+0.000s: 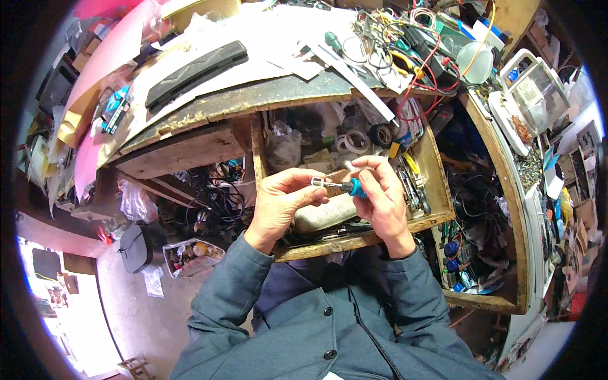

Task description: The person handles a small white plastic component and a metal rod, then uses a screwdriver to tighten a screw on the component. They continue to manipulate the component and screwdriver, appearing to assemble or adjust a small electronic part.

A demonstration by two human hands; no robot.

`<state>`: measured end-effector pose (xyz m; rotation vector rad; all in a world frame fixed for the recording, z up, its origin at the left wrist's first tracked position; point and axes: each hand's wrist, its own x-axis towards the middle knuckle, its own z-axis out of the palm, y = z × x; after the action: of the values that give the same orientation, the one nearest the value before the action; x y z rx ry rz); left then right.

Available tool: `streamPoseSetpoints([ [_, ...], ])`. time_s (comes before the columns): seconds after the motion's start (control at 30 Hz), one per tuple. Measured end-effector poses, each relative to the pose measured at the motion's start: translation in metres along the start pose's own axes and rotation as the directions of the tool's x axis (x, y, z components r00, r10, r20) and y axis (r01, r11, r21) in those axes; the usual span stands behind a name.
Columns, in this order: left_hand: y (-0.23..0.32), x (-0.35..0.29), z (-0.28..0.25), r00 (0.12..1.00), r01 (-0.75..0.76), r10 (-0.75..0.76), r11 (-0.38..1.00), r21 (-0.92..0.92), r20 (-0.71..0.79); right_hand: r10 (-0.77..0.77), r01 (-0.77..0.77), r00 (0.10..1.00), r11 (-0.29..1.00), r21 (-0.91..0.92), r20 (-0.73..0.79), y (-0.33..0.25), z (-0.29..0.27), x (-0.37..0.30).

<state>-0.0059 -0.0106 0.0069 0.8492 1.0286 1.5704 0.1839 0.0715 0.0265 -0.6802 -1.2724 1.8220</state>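
Over an open wooden drawer (354,246), my two hands meet near the middle of the view. My left hand (285,195) pinches a small white part with a rectangular opening (318,182) between thumb and fingertips. In my right hand (384,197) is a screwdriver with a short teal handle (356,187). Its metal shaft points left toward the white part; whether the tip touches it I cannot tell. A small pale piece shows by my right index fingertip, too small to name. Under the hands, the drawer holds tape rolls (356,142), plastic bags (283,147) and hand tools (413,183).
Beyond the drawer stands a worn workbench with a long black case (196,75), a white strip (354,82) jutting over its edge, and a heap of wires and tools (405,44). At right is a second open drawer (487,303). A box of parts (193,256) sits on the floor at left.
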Motion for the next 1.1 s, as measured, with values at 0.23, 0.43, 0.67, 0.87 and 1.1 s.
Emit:
streamPoseSetpoints([
  [0.23,-0.006,-0.001,0.0,0.999,-0.036,0.037,0.999,0.026,-0.006,0.04,-0.04,0.999,0.998,-0.044,0.003,0.004,-0.005,0.003],
  [0.43,0.003,0.0,0.015,0.989,-0.147,0.15,0.98,0.132,-0.014,0.139,-0.147,0.989,0.959,0.243,0.051,-0.001,-0.007,0.007],
  [0.67,0.03,0.009,0.043,0.978,-0.189,0.162,0.951,0.243,0.128,0.184,-0.207,0.978,0.916,0.344,0.098,-0.004,-0.019,0.012],
  [0.87,0.017,0.012,0.06,0.959,-0.283,0.28,0.934,0.217,0.045,0.166,-0.174,0.985,0.897,0.406,0.053,-0.001,-0.021,0.011],
  [1.1,0.013,0.008,0.069,0.927,-0.369,0.374,0.912,0.178,0.009,0.228,-0.218,0.973,0.863,0.455,0.035,-0.003,-0.018,0.013],
])
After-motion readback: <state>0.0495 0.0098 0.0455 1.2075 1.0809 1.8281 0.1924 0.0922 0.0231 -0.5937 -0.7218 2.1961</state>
